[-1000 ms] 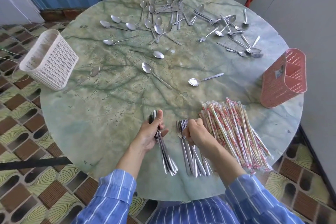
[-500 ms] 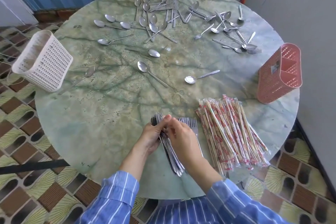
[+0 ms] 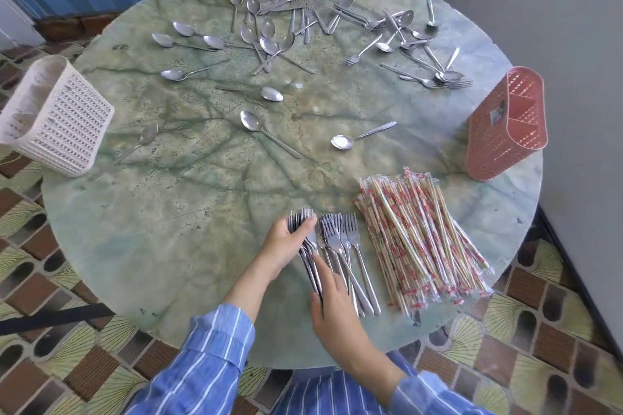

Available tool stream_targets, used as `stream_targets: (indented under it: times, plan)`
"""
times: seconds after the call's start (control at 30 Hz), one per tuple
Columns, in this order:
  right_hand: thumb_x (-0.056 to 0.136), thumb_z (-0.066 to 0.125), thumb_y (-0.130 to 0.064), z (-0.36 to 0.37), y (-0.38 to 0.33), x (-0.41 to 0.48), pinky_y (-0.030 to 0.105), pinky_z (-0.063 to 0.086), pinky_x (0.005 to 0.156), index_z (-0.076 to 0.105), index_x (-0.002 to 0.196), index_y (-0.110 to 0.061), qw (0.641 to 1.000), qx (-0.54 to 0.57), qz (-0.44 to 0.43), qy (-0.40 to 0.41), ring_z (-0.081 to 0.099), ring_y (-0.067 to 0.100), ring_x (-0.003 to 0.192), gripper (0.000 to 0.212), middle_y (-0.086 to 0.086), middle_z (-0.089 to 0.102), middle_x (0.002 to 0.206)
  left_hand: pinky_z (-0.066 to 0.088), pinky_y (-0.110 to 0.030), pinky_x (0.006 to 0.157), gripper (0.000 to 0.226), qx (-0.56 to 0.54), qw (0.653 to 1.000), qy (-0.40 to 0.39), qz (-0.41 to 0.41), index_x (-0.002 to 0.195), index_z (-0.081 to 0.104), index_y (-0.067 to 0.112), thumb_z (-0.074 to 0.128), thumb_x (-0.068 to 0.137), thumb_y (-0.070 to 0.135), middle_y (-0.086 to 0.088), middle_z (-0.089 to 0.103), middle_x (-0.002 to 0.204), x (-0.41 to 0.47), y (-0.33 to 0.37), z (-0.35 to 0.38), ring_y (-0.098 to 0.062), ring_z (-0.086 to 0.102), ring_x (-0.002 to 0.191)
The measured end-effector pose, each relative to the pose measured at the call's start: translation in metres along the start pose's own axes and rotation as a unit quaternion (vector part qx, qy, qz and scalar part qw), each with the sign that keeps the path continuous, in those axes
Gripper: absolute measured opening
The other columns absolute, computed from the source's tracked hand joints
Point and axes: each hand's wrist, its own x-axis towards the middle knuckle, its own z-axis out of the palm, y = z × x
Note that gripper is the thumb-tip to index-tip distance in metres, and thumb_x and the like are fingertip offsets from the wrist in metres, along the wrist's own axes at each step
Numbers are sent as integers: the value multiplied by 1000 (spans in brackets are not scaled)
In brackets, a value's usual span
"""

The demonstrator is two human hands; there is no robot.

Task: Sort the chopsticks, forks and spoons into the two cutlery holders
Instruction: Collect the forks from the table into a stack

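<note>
A bundle of steel forks [image 3: 350, 239] lies at the near edge of the round marble table [image 3: 188, 199]. My left hand [image 3: 286, 246] grips the left part of the bundle just below the tines. My right hand [image 3: 332, 305] rests on the handles with its fingers straight. A pile of wrapped chopsticks [image 3: 418, 239] lies right of the forks. Loose spoons [image 3: 266, 133] and forks [image 3: 360, 54] are scattered over the far half. A white cutlery holder [image 3: 57, 118] stands at the left edge, a pink holder [image 3: 505, 125] at the right edge.
Both holders sit close to the table's rim. A grey wall [image 3: 580, 77] runs close along the right side. Patterned tile floor [image 3: 50, 364] surrounds the table. A dark bar [image 3: 50, 317] crosses the floor at lower left.
The two fork bundles have been brought together. My right hand slid from the tine end down to the handles, while my left hand kept its hold near the tines.
</note>
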Motion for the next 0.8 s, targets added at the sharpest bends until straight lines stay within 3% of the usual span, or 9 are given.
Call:
stream_targets:
  times: [0.07,0.17,0.27,0.3,0.37,0.47,0.57,0.67,0.8]
  plan:
    - [94,40,2,8,3,-6,10,25,97,13,152,-24,999,-30,35,18,36,17,125,69,1,35,137,40,-15,83,25,93,995,-27,24,115,56,22,64,91,22,14,60,102,2,-5,-5,0,54,91]
    - [85,39,12,14,8,-7,26,35,97,5,152,-23,994,-73,70,30,43,27,113,83,7,36,128,50,-28,88,32,152,986,-44,58,118,54,22,63,88,13,10,59,98,5,-15,-8,-2,52,79]
    - [82,40,9,15,6,-6,28,32,98,1,154,-16,989,-123,81,24,41,26,110,85,7,36,127,35,-1,82,32,217,968,-20,125,119,56,16,63,88,9,12,58,105,4,-21,-9,-1,52,88]
    - [84,41,6,16,4,-5,28,31,98,0,154,-15,988,-130,82,23,40,25,111,84,7,36,128,33,-1,83,33,228,963,-7,147,120,56,14,63,89,9,8,58,111,4,-24,-9,-4,52,97]
    - [90,43,-3,17,0,-4,28,30,98,0,154,-15,988,-134,71,21,39,24,112,78,6,35,129,30,-10,93,34,244,951,21,190,123,56,10,59,89,15,-2,58,121,4,-30,-7,-13,50,111]
    - [96,40,-18,14,-3,-4,29,34,96,0,154,-17,989,-138,62,3,39,24,113,70,6,32,128,32,-25,98,43,286,922,62,254,123,55,3,49,87,26,-13,60,117,8,-42,0,-19,47,109]
    - [95,37,-25,8,-7,-6,35,40,94,15,153,-16,987,-153,44,-9,41,27,115,63,8,35,130,32,-30,95,43,342,884,98,302,126,51,6,49,88,26,-11,54,119,9,-49,3,-22,46,107]
    - [91,42,-22,-3,-3,-4,41,48,88,49,134,-13,985,-163,3,52,52,31,102,44,10,52,119,35,-35,98,43,352,870,120,323,128,50,5,49,89,25,-11,51,123,8,-52,9,-25,47,111]
    - [86,47,3,-32,16,10,47,43,93,49,130,-2,980,-155,78,102,47,39,107,44,20,46,126,37,-42,107,41,310,876,182,322,131,47,2,48,95,19,-17,50,135,-4,-57,14,-31,47,125]
